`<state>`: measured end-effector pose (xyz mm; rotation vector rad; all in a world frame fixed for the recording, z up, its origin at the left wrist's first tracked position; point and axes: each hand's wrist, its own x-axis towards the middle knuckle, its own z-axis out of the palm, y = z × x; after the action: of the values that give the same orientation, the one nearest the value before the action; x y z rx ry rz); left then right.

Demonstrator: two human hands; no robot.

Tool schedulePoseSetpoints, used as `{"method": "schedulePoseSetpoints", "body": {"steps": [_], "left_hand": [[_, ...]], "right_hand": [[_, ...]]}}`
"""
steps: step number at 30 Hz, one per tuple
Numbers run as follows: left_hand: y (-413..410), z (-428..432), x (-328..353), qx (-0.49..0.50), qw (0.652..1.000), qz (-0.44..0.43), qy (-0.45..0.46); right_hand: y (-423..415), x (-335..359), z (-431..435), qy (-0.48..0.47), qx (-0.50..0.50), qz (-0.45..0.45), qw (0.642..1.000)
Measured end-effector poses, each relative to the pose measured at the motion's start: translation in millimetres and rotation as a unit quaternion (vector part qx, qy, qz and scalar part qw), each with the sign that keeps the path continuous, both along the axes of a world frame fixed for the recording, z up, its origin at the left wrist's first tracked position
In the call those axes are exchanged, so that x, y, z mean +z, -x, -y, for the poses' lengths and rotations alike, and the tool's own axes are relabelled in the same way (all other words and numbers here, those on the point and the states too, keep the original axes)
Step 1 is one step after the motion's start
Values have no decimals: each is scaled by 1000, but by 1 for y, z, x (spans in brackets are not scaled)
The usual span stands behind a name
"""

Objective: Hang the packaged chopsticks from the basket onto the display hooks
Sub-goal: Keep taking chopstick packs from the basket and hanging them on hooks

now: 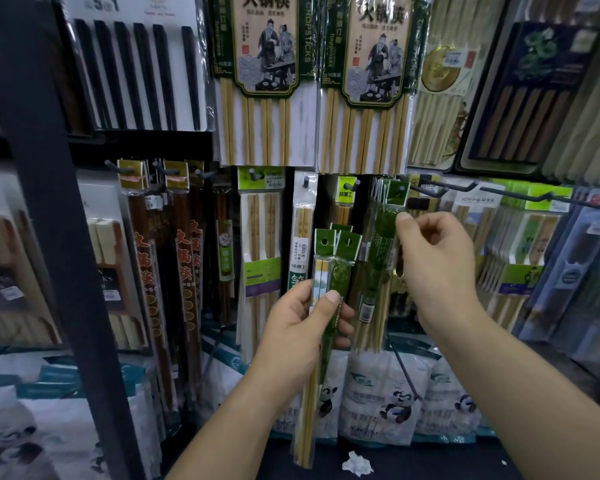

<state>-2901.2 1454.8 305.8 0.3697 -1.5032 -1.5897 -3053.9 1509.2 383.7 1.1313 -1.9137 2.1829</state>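
A bundle of green-headed chopstick packs [329, 271] is being gripped upright by the left hand [302, 327], thumb curled across its front, header edges standing free. At 2 o'clock of it, a hung green pack [383, 237] on its peg hook [401, 189] is being touched at its right edge by the thumb of the right hand [437, 268], fingers curled; whether it is being pinched cannot be told. A narrow gap is being left between bundle and hung pack. Long hook prongs [437, 194] are jutting at the right hand's 12 o'clock.

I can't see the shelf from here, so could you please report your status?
Left hand grips two green packs, upright, not yet hung. Right hand pinches the hung pack on its hook. Nothing blocking the hook.
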Motion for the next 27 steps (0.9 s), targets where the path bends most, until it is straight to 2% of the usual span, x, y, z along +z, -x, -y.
{"method": "schedulePoseSetpoints", "body": {"steps": [4, 8, 13, 19, 22, 27], "left_hand": [[3, -1, 0, -5, 1000, -16, -15], [5, -1, -1, -13, 1000, -23, -15], [4, 0, -3, -16, 999, -29, -10], [4, 2, -5, 22, 1000, -7, -9], [3, 4, -6, 50, 999, 14, 16], [3, 3, -6, 15, 999, -12, -28]], "right_hand": [[-24, -13, -7, -57, 124, -47, 989], [-37, -17, -9, -73, 210, -3, 975], [-35, -18, -10, -90, 199, -8, 976], [-25, -18, -10, -79, 160, 51, 983], [-18, -10, -10, -49, 151, 72, 985], [-8, 12, -10, -1, 90, 61, 994]]}}
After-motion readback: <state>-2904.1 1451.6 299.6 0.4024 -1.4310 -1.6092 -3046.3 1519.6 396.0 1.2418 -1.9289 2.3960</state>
